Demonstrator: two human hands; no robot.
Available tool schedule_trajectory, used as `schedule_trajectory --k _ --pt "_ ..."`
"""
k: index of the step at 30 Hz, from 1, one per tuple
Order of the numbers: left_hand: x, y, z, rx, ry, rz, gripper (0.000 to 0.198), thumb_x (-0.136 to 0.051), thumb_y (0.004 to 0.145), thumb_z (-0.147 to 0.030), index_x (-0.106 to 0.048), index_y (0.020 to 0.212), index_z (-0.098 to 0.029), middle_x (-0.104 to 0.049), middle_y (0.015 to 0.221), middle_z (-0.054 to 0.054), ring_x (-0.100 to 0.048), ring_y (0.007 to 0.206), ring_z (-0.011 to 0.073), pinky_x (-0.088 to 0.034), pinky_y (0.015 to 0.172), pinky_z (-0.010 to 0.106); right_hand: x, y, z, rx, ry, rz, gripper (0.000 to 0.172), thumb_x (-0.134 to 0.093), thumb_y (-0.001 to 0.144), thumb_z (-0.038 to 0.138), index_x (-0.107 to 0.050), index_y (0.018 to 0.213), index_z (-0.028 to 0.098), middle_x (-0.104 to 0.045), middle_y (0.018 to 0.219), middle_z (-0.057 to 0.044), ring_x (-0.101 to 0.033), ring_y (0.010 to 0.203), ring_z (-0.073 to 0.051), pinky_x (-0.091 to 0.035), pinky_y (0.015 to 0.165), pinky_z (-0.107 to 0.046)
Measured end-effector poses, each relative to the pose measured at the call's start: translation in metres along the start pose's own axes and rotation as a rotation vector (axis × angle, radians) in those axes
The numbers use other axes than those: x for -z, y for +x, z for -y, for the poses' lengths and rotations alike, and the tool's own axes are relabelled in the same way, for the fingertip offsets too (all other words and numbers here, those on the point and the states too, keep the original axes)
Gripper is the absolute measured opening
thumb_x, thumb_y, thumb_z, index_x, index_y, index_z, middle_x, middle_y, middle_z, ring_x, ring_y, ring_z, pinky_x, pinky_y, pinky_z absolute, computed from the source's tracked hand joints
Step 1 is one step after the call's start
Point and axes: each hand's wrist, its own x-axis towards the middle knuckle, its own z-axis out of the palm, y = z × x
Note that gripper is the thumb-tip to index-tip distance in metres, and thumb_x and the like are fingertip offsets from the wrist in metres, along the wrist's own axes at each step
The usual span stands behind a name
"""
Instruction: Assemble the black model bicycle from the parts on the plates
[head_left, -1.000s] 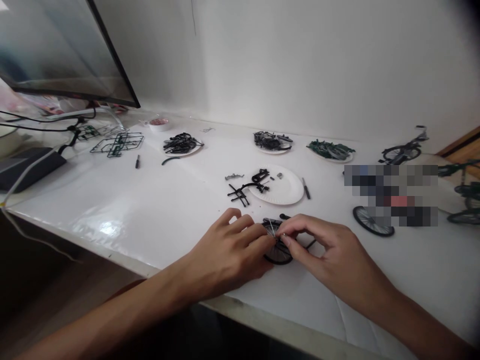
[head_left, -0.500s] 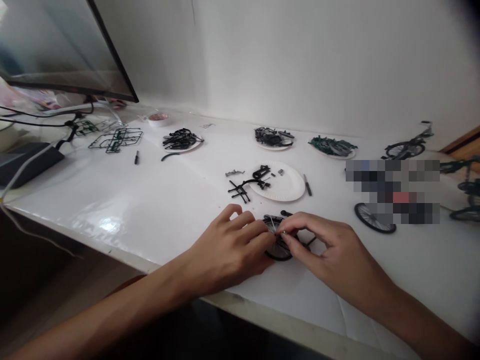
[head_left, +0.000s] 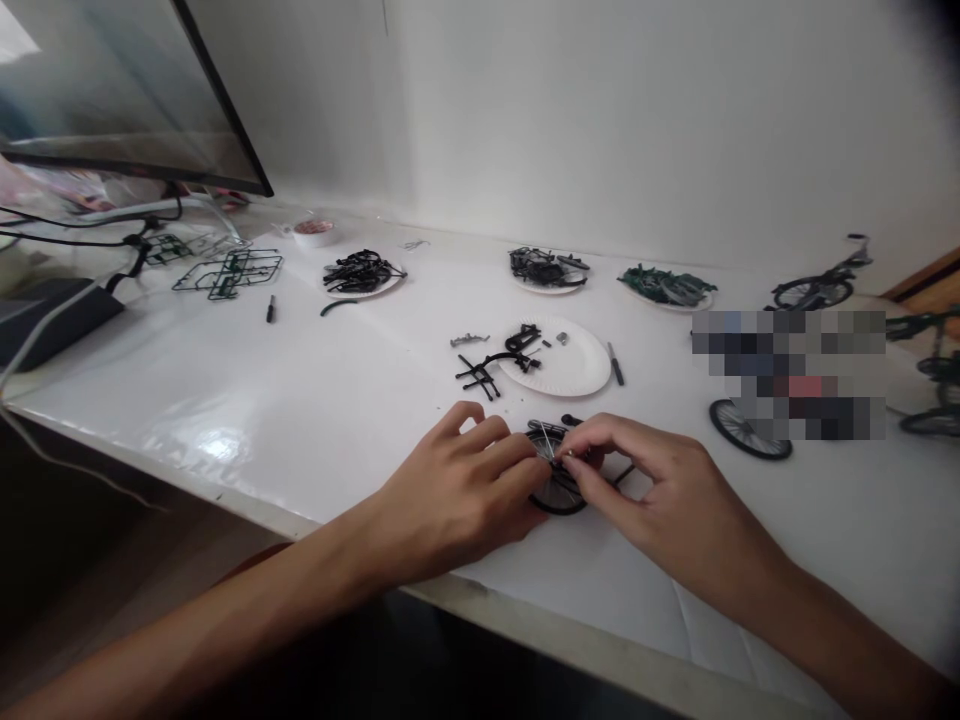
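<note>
A small black spoked wheel (head_left: 559, 494), joined to dark frame parts, is between my hands near the table's front edge. My left hand (head_left: 469, 485) is closed on the wheel's left side. From the right, my right hand (head_left: 645, 475) pinches something tiny beside the wheel's hub; the fingertips hide most of it. Just beyond, a white paper plate (head_left: 577, 372) carries a few small black and grey parts. A black branched frame piece (head_left: 480, 376) lies against its left rim, below a small grey part (head_left: 469, 341).
Plates of black parts (head_left: 364, 272), more black parts (head_left: 546, 268) and green parts (head_left: 667, 286) line the back. Screwdrivers (head_left: 616, 365) (head_left: 271, 309), green sprues (head_left: 232, 272) and a cup (head_left: 313, 233) lie around. A loose wheel (head_left: 750, 430) and model bicycles (head_left: 817, 290) are right; a monitor (head_left: 127, 90) stands left.
The view has shifted slightly. My right fingertips have moved a little at the hub, while my left hand keeps its hold on the wheel.
</note>
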Motion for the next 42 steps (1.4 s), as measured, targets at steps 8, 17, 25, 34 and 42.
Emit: schedule_trajectory --k 8,17,25,34,42 --pt "0.0017 0.0011 -0.0004 -0.010 0.010 0.008 0.017 -0.049 0.102 -0.021 -0.060 0.114 -0.016 -0.072 0.102 0.005 -0.062 0.095 0.0199 -0.042 0.094 0.041 -0.0003 0.0008 0.0010 0.072 -0.041 0.033 0.007 -0.059 0.091 0.019 -0.062 0.090 0.025 -0.068 0.083 0.003 -0.063 0.067 -0.011 -0.050 0.060 -0.021" --pt "0.0037 0.0020 0.0006 -0.018 0.023 0.019 0.019 -0.048 0.103 -0.024 -0.061 0.113 -0.014 -0.071 0.104 0.007 -0.062 0.094 0.0200 -0.043 0.091 0.041 0.0035 0.0026 -0.0016 0.114 -0.022 -0.019 0.009 -0.058 0.093 0.021 -0.067 0.093 0.024 -0.072 0.095 -0.001 -0.069 0.085 -0.016 -0.055 0.071 -0.025" --pt "0.0020 0.0014 0.0015 -0.026 0.022 0.015 0.022 -0.047 0.104 -0.027 -0.062 0.112 -0.013 -0.070 0.105 0.006 -0.062 0.094 0.0210 -0.043 0.091 0.042 0.0028 0.0010 -0.0029 -0.002 0.006 0.005 0.011 -0.062 0.091 0.024 -0.072 0.095 0.029 -0.076 0.094 0.003 -0.072 0.084 -0.014 -0.054 0.061 -0.019" --pt "0.0023 0.0010 0.0021 -0.023 0.015 0.013 0.019 -0.049 0.102 -0.024 -0.062 0.111 -0.013 -0.070 0.105 0.006 -0.062 0.094 0.0208 -0.042 0.092 0.042 0.0015 0.0010 -0.0017 0.007 0.052 0.004 0.010 -0.061 0.092 0.024 -0.071 0.094 0.027 -0.075 0.090 0.003 -0.070 0.077 -0.012 -0.055 0.063 -0.019" --pt "0.0033 0.0009 0.0015 -0.022 0.024 0.010 0.019 -0.050 0.102 -0.024 -0.062 0.112 -0.013 -0.070 0.107 0.006 -0.062 0.094 0.0206 -0.043 0.092 0.041 -0.0013 0.0017 -0.0029 0.020 0.062 -0.013 0.009 -0.061 0.093 0.024 -0.070 0.095 0.027 -0.075 0.088 0.004 -0.069 0.076 -0.011 -0.055 0.063 -0.017"
